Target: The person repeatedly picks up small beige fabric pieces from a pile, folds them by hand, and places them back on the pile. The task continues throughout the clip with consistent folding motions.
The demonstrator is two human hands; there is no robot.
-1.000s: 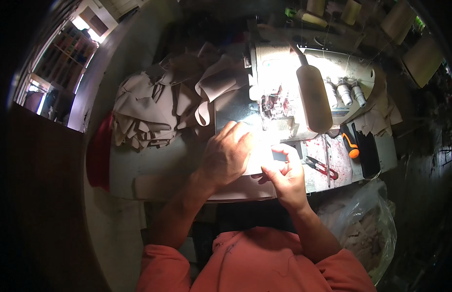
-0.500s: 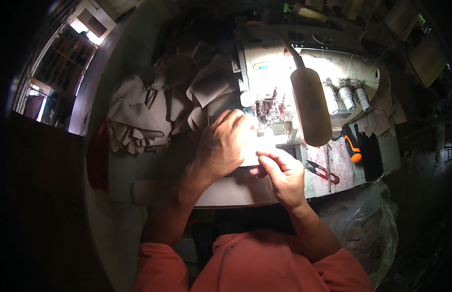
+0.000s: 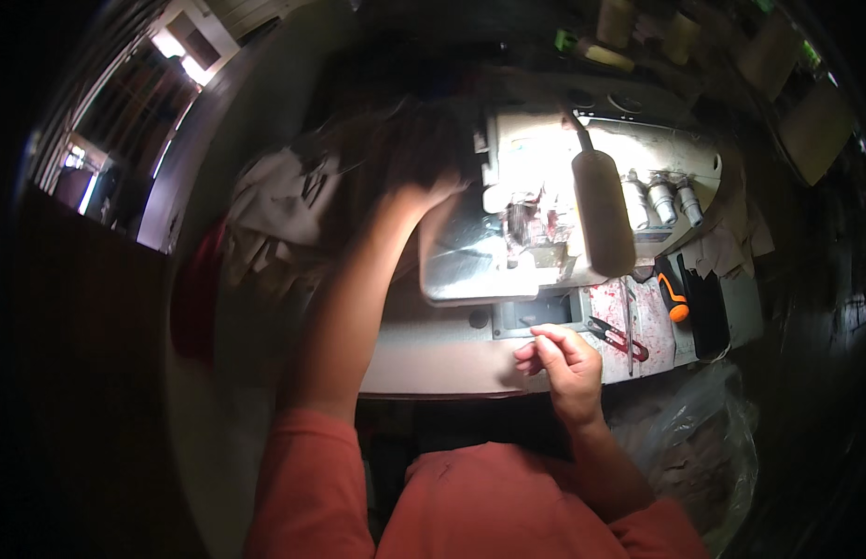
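Observation:
My left hand (image 3: 428, 191) stretches away from me to the left of the sewing machine (image 3: 545, 135); its fingers are lost in blur and shadow by the pale cloth pieces (image 3: 284, 200). Near the table's front edge, my right hand (image 3: 565, 363) has thumb and forefinger pinched together; anything between them is too small to make out. It is just in front of a dark rectangular recess (image 3: 554, 307). The machine's shiny bed plate (image 3: 466, 275) shows bare metal beside the brightly lit needle area (image 3: 534, 224).
A long lamp head (image 3: 604, 214) hangs before the machine. To the right lie red-handled thread snips (image 3: 621, 339), a thin metal rod (image 3: 629, 317) and an orange-and-black handled tool (image 3: 673, 298). A clear plastic bag (image 3: 708, 429) hangs below the table's right front edge.
My left hand has left the needle area and swung far and left toward the cloth pieces. My right hand has drawn back slightly toward me. The pale piece between both hands is no longer visible.

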